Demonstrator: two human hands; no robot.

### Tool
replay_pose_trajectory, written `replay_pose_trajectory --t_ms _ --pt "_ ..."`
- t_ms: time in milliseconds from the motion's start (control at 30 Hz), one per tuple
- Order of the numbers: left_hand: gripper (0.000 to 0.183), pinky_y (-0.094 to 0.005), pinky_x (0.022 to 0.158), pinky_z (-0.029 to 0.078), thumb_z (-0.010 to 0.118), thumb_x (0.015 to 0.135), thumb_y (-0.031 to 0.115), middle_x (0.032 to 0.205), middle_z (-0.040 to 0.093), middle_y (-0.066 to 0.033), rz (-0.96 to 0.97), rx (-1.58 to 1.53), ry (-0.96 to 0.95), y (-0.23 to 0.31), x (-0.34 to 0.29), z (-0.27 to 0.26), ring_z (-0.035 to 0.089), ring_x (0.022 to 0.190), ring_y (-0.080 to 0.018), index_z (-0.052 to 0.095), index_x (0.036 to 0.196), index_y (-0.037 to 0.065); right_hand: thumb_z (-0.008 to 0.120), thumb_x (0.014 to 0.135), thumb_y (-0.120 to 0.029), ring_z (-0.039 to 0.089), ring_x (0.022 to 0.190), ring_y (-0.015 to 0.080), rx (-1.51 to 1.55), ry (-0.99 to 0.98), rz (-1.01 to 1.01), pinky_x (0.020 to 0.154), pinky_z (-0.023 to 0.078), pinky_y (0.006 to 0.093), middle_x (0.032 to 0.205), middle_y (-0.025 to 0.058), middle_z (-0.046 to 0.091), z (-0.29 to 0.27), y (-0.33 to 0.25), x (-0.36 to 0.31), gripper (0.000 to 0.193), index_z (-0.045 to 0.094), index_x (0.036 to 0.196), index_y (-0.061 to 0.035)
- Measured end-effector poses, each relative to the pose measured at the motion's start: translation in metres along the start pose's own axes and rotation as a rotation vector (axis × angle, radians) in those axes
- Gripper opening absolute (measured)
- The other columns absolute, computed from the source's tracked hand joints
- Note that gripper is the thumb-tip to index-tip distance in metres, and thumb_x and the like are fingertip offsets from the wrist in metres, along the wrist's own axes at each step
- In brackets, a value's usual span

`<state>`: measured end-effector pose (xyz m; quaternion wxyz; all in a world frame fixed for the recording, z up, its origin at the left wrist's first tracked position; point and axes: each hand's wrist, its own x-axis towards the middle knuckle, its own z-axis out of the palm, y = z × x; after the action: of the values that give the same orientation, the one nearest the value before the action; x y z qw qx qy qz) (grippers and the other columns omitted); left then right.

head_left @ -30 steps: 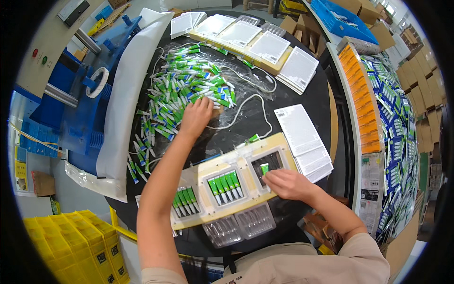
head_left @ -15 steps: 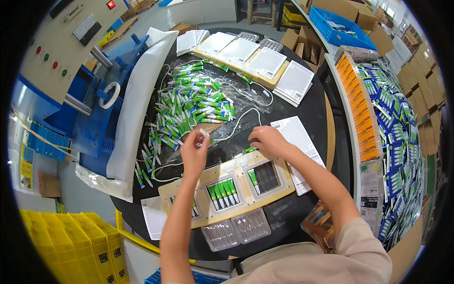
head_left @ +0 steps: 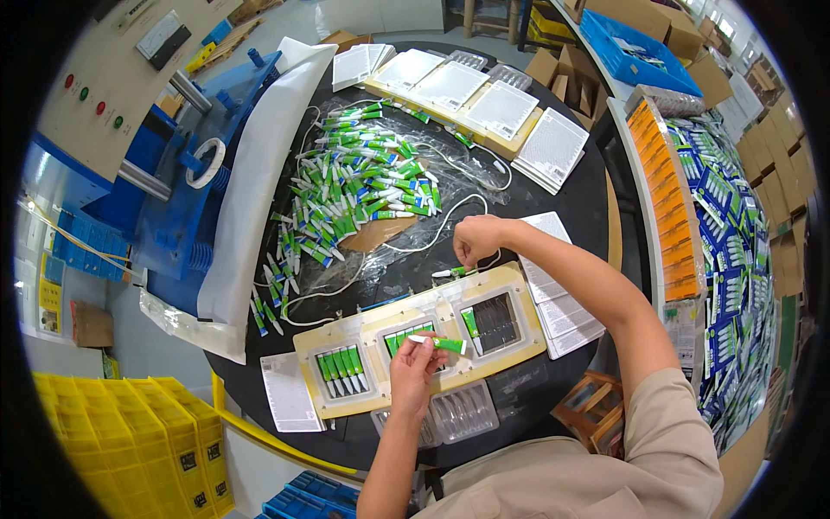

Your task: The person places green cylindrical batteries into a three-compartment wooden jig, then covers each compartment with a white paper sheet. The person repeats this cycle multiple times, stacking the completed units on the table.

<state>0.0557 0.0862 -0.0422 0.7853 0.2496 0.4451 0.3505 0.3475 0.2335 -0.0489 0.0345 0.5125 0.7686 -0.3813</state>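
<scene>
A green tube [head_left: 450,345] juts rightward from the pinching left hand [head_left: 412,375].

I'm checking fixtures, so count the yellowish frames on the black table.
2. The near frame lies partly behind the left hand, which holds a green tube; the far frame sits toward the table's far edge, partly under white cards. Others could be hidden.
</scene>
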Motion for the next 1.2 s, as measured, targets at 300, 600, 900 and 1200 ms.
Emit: replay_pose_trajectory --t_ms 300,600,900,1200 --pt "0.021 -0.0271 0.079 0.058 0.06 0.105 0.018 0.105 0.072 -0.0094 0.013 -0.006 0.004 0.007 -0.005 0.004 0.07 0.085 -0.0142 0.063 0.117 0.001 0.082 0.073 -0.032 0.071 0.078 0.0348 -0.093 0.671 0.165 0.068 0.056 0.0466 0.078 0.0134 0.073 -0.015 0.008 -0.002 0.022 0.076 0.074 -0.0102" --pt "0.02 -0.027 0.081 0.059 0.062 0.103 0.014 0.103 0.072 -0.0101 0.065 -0.039 0.085 0.003 -0.008 0.012 0.071 0.086 -0.0154 0.066 0.116 -0.002 0.077 0.075 -0.024 0.072 0.082 0.0407 -0.324 0.48 0.16 0.076 0.058 0.048 0.086 0.0202 0.073 0.015 -0.046 0.01 0.023 0.074 0.079 -0.0011" --pt "0.025 -0.0307 0.075 0.058 0.08 0.08 -0.005 0.103 0.073 -0.0109 0.938 0.781 0.028 -0.031 -0.004 0.045 0.071 0.085 -0.0208 0.072 0.104 0.002 0.074 0.083 -0.002 0.073 0.086 0.0288 -0.103 1.107 -0.236 0.073 0.061 0.036 0.104 0.0142 0.072 0.107 -0.066 -0.166 0.027 0.072 0.109 -0.0009" --pt "0.025 -0.0359 0.077 0.053 0.075 0.084 0.012 0.109 0.071 -0.01 1.356 1.486 -0.146 -0.048 0.022 0.047 0.07 0.09 -0.0229 0.072 0.108 0.003 0.067 0.078 -0.004 0.072 0.096 0.0276 -0.416 1.037 -0.314 0.081 0.061 0.0338 0.111 0.017 0.07 0.159 -0.076 -0.17 0.033 0.07 0.108 0.0079"
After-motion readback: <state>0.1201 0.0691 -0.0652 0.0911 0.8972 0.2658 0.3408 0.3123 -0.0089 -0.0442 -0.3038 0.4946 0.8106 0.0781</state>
